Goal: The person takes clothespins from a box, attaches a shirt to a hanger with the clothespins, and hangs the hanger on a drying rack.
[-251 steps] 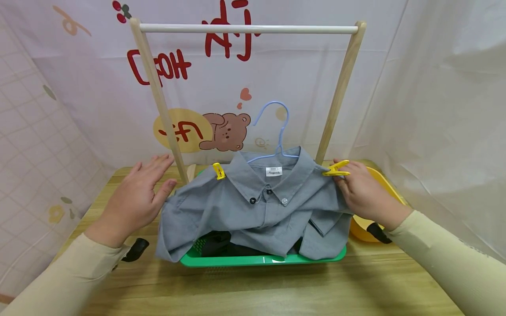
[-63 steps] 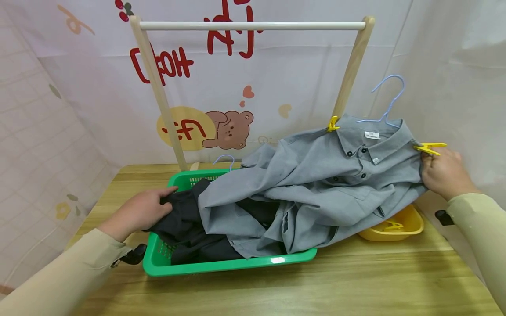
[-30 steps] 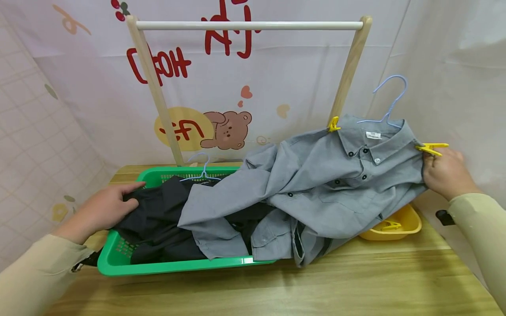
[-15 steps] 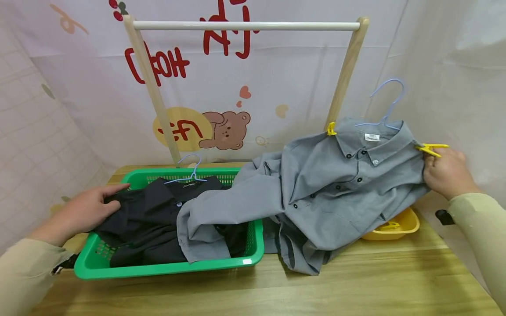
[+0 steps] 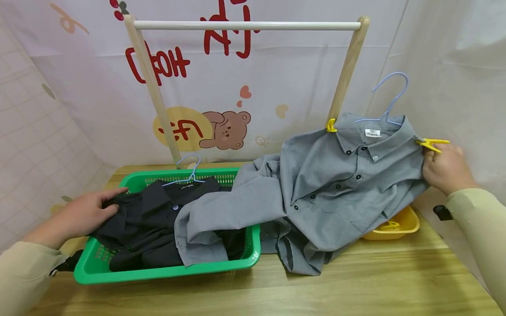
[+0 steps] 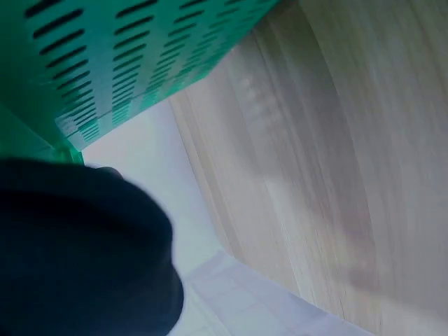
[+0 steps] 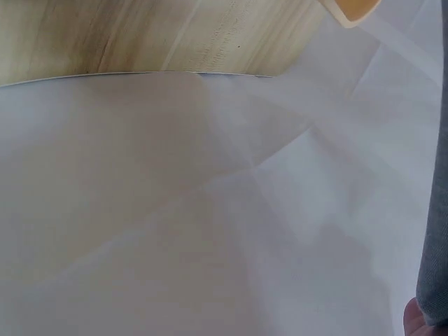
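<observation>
My right hand [image 5: 448, 169] grips the shoulder of a grey button-up shirt [image 5: 336, 175] beside a yellow clothes peg [image 5: 433, 144]. The shirt is on a light blue hanger [image 5: 391, 98], with a second peg [image 5: 331, 125] on its other shoulder. Its lower part trails left, one sleeve lying across a green plastic basket [image 5: 166, 274]. My left hand [image 5: 88, 213] holds the basket's left rim, where black cloth drapes over it; some fingers are hidden. Inside lies a black shirt [image 5: 158, 219] with a blue hanger [image 5: 193, 169]. The left wrist view shows the basket's slotted side [image 6: 133, 63].
A wooden rack with a white bar [image 5: 245, 26] stands behind the basket. Partly under the grey shirt sits a yellow tub [image 5: 409, 224] with yellow pegs in it. A wooden table [image 5: 276, 289] supports everything, with printed sheeting [image 5: 300, 79] behind it.
My left hand has drawn the basket left, exposing more of the black shirt. Earlier, the grey shirt lay over the basket; my right hand has carried it up and right. Little differs over the last half second.
</observation>
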`<state>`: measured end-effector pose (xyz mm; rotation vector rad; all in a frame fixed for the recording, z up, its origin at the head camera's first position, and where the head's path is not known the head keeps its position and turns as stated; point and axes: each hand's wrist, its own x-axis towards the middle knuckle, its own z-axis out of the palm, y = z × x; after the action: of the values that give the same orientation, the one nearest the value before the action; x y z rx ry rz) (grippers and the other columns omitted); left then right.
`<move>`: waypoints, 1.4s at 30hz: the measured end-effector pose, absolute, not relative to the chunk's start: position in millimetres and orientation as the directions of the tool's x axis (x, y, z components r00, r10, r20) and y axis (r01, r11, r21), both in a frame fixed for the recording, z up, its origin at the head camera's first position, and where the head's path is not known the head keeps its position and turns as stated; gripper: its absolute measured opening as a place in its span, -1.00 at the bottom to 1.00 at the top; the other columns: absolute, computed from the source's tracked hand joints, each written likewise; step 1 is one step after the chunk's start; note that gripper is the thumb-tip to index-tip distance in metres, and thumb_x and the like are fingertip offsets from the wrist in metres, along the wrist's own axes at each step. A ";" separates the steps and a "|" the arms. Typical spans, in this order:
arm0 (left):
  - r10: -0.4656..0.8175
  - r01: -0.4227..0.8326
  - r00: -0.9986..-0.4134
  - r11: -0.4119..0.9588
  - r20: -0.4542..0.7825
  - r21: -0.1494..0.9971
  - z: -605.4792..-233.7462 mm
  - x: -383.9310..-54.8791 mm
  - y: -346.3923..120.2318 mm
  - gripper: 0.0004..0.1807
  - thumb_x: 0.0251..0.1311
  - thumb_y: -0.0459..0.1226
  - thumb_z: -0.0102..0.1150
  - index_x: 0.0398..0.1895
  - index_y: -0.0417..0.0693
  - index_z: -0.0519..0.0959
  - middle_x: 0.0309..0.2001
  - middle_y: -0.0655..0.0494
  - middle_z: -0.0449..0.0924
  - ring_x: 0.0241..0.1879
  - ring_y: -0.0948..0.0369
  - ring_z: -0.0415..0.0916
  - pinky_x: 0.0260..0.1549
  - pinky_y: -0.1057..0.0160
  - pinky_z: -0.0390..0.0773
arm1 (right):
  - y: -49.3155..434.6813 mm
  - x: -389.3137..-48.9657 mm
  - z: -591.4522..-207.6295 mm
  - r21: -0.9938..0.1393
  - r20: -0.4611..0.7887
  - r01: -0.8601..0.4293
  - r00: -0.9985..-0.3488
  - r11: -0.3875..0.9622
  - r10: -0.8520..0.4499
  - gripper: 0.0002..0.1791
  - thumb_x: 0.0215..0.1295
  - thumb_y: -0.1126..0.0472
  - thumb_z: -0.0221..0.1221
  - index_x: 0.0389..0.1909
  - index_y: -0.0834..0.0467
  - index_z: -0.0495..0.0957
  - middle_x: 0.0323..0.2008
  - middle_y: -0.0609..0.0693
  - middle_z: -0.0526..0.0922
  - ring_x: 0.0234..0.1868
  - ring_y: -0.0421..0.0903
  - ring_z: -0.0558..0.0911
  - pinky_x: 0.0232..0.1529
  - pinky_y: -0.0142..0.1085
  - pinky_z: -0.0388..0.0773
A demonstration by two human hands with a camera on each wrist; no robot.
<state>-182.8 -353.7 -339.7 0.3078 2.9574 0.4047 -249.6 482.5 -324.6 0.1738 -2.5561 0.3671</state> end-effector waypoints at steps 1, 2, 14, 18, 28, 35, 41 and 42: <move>0.227 0.190 -0.968 0.943 -0.110 0.273 -340.2 -182.2 -354.5 -0.39 0.60 -0.18 0.00 0.58 -0.28 0.28 0.32 -0.64 0.42 -0.03 -0.27 0.65 -0.23 -0.02 0.59 | 482.7 -249.6 -324.3 -0.221 0.538 -0.199 -0.842 0.955 -0.051 -0.61 0.44 0.39 -0.28 -0.57 0.40 0.37 -0.40 0.57 0.53 -0.17 0.56 0.46 0.05 0.38 0.18; 0.233 0.197 -0.966 0.943 -0.110 0.270 -340.5 -181.7 -355.4 -0.39 0.60 -0.18 0.01 0.58 -0.28 0.28 0.33 -0.64 0.41 0.03 -0.37 0.63 -0.19 -0.10 0.62 | 482.7 -249.7 -324.2 -0.220 0.540 -0.200 -0.840 0.955 -0.052 -0.61 0.44 0.39 -0.28 -0.55 0.40 0.38 -0.40 0.57 0.53 -0.17 0.56 0.46 0.05 0.38 0.18; 0.249 0.216 -0.961 0.947 -0.120 0.238 -325.7 -182.3 -354.5 -0.28 0.68 0.05 -0.17 0.64 -0.28 0.15 0.47 -0.63 0.19 0.34 -0.60 0.27 0.08 -0.52 0.45 | 481.3 -252.4 -325.3 -0.207 0.563 -0.217 -0.824 0.954 -0.065 -0.64 0.44 0.40 -0.25 -0.44 0.48 0.43 -0.24 0.60 0.55 -0.11 0.58 0.46 0.08 0.37 0.19; 0.263 0.231 -0.957 0.946 -0.121 0.229 -312.4 -183.8 -343.7 -0.20 0.65 0.12 -0.14 0.67 -0.24 0.09 0.55 -0.59 0.06 0.39 -0.60 0.20 0.14 -0.54 0.39 | 479.5 -252.6 -324.3 -0.205 0.563 -0.217 -0.824 0.954 -0.067 -0.66 0.43 0.41 -0.25 -0.44 0.46 0.43 -0.23 0.60 0.55 -0.11 0.58 0.46 0.09 0.37 0.19; 0.301 0.279 -0.951 0.936 -0.077 0.217 -287.4 -190.0 -306.0 -0.04 0.57 0.20 -0.03 0.69 -0.29 -0.01 0.63 -0.55 -0.14 0.61 -0.47 -0.19 0.47 -0.56 -0.29 | 473.9 -253.4 -321.9 -0.202 0.544 -0.216 -0.836 0.955 -0.074 -0.63 0.44 0.40 -0.25 -0.59 0.34 0.35 -0.39 0.54 0.56 -0.18 0.57 0.50 0.11 0.36 0.21; 0.361 0.347 -0.928 0.927 -0.089 0.142 -280.1 -182.3 -262.5 0.08 0.44 0.34 0.03 0.69 -0.24 0.02 0.65 -0.44 -0.06 0.64 -0.40 -0.15 0.49 -0.53 -0.17 | 470.3 -254.7 -319.1 -0.198 0.539 -0.219 -0.839 0.956 -0.081 -0.60 0.46 0.38 -0.26 -0.63 0.31 0.30 -0.48 0.49 0.52 -0.23 0.56 0.50 0.14 0.32 0.24; 0.458 0.439 -0.876 0.887 -0.152 0.142 -284.1 -167.6 -219.2 0.24 0.26 0.54 -0.03 0.70 -0.17 0.03 0.69 -0.28 -0.05 0.67 -0.32 -0.16 0.53 -0.48 -0.19 | 469.1 -258.6 -320.1 -0.173 0.564 -0.232 -0.820 0.957 -0.097 -0.60 0.45 0.38 -0.24 -0.67 0.21 0.19 -0.63 0.30 0.41 -0.32 0.50 0.49 0.07 0.30 0.29; 0.475 0.454 -0.864 0.879 -0.169 0.147 -285.5 -165.8 -213.3 0.27 0.22 0.56 -0.04 0.70 -0.17 0.05 0.69 -0.27 -0.04 0.67 -0.32 -0.16 0.53 -0.47 -0.19 | 468.2 -259.3 -320.0 -0.167 0.569 -0.236 -0.816 0.957 -0.102 -0.60 0.44 0.38 -0.24 -0.68 0.20 0.18 -0.65 0.27 0.39 -0.34 0.49 0.48 0.04 0.30 0.30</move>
<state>-165.8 -213.3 -285.5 0.7120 2.8486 0.1518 -259.3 468.2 -320.0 0.2379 -2.5241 0.3085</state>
